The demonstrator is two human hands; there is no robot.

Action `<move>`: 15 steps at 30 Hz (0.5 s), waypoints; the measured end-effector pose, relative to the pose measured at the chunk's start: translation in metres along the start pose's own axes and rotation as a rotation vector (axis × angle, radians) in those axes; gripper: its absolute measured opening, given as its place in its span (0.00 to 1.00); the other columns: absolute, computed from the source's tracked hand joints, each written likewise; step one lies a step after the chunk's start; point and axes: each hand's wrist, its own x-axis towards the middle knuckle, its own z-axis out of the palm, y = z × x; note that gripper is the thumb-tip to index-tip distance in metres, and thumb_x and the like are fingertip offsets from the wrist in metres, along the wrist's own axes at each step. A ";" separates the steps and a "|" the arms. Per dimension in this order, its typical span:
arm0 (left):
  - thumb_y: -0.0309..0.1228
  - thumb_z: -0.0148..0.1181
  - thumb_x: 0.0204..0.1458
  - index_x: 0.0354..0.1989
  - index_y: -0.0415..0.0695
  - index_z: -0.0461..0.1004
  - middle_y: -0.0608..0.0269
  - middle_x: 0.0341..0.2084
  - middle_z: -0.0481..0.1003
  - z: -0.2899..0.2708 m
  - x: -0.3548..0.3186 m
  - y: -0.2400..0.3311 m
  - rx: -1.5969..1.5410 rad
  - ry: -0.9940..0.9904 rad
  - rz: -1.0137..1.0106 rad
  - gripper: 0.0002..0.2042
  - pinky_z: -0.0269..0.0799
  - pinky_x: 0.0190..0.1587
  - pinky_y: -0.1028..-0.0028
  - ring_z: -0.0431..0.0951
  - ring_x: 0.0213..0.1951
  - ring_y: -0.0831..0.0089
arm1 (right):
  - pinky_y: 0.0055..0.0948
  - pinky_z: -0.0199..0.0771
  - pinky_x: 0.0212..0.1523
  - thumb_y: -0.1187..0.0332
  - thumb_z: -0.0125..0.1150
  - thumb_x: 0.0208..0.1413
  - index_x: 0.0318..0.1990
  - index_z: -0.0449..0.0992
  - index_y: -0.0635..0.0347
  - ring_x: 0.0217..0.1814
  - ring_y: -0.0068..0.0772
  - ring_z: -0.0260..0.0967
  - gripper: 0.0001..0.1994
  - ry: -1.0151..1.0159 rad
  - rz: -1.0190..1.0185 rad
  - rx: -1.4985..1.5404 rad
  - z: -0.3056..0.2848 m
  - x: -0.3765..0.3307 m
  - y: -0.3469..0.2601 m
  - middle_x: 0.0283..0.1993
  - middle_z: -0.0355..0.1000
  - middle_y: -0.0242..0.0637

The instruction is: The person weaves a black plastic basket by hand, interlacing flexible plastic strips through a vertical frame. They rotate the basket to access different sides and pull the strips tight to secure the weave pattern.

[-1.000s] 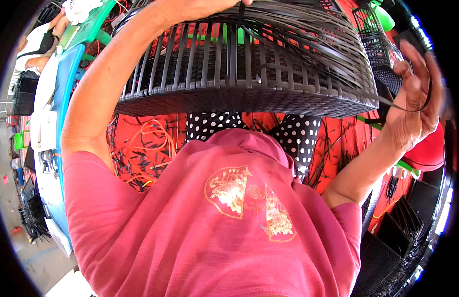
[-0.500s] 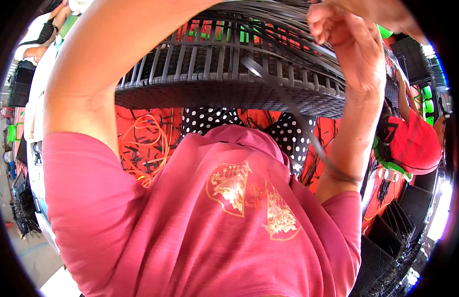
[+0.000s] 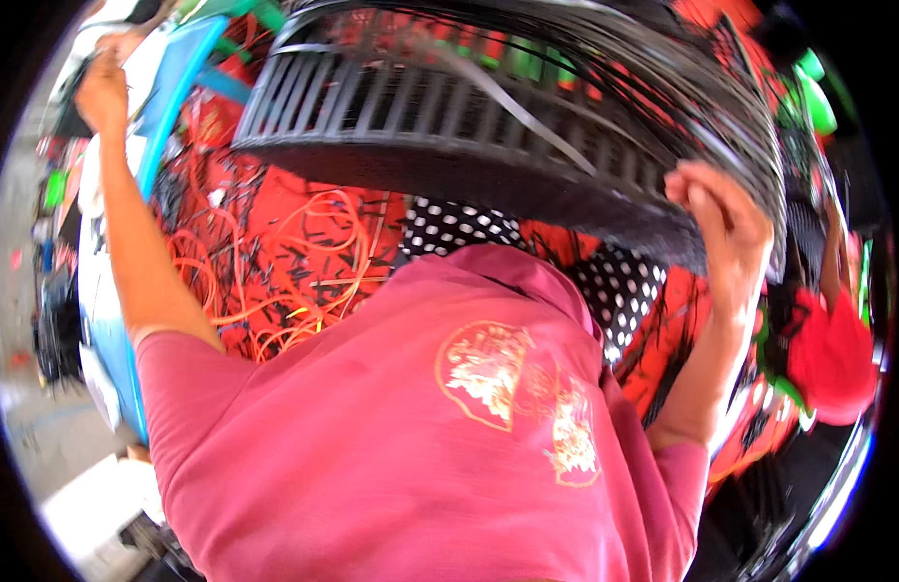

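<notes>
The black basket (image 3: 527, 126) sits raised before the chest; right hand (image 3: 726, 218) grips its right rim, fingers curled. The left hand (image 3: 102, 92), fist closed, has left the basket for open room beyond its left edge.

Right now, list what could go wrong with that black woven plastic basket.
Only the right hand grips the black woven plastic basket, at its rim; the left hand is stretched far out to the side, so the basket could tip or slip. The loose grey plastic strip across it could snag on something.
</notes>
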 end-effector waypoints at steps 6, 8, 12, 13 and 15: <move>0.22 0.53 0.51 0.43 0.41 0.77 0.58 0.35 0.79 0.039 -0.159 -0.002 -0.742 -0.338 -0.389 0.12 0.75 0.39 0.75 0.79 0.37 0.71 | 0.22 0.70 0.43 0.75 0.57 0.58 0.40 0.77 0.67 0.38 0.28 0.73 0.06 0.077 -0.182 -0.224 0.054 0.019 -0.003 0.35 0.76 0.38; 0.24 0.48 0.56 0.46 0.38 0.75 0.54 0.34 0.79 0.039 -0.188 0.038 -1.103 -0.455 -0.994 0.12 0.79 0.36 0.71 0.80 0.36 0.68 | 0.23 0.70 0.44 0.76 0.56 0.58 0.40 0.77 0.66 0.39 0.28 0.73 0.06 0.102 -0.152 -0.203 0.064 0.027 0.010 0.36 0.76 0.38; 0.33 0.52 0.59 0.48 0.35 0.73 0.54 0.37 0.79 0.052 -0.265 0.105 -1.541 -0.713 -1.041 0.14 0.79 0.38 0.73 0.81 0.35 0.69 | 0.26 0.71 0.45 0.77 0.55 0.57 0.40 0.77 0.67 0.40 0.30 0.74 0.07 0.119 -0.114 -0.391 0.071 0.030 0.022 0.37 0.76 0.40; 0.34 0.54 0.58 0.48 0.38 0.74 0.57 0.36 0.79 0.068 -0.294 0.119 -1.560 -0.707 -0.990 0.15 0.79 0.37 0.72 0.80 0.35 0.70 | 0.28 0.71 0.45 0.77 0.55 0.56 0.40 0.77 0.67 0.40 0.34 0.74 0.07 0.095 -0.162 -0.472 0.072 0.031 0.018 0.38 0.76 0.41; 0.38 0.58 0.56 0.48 0.42 0.74 0.62 0.35 0.78 0.106 -0.349 0.150 -1.602 -0.697 -0.880 0.16 0.78 0.37 0.72 0.80 0.35 0.72 | 0.30 0.70 0.47 0.77 0.55 0.56 0.41 0.77 0.67 0.41 0.36 0.73 0.07 0.042 -0.235 -0.570 0.074 0.033 0.018 0.39 0.76 0.42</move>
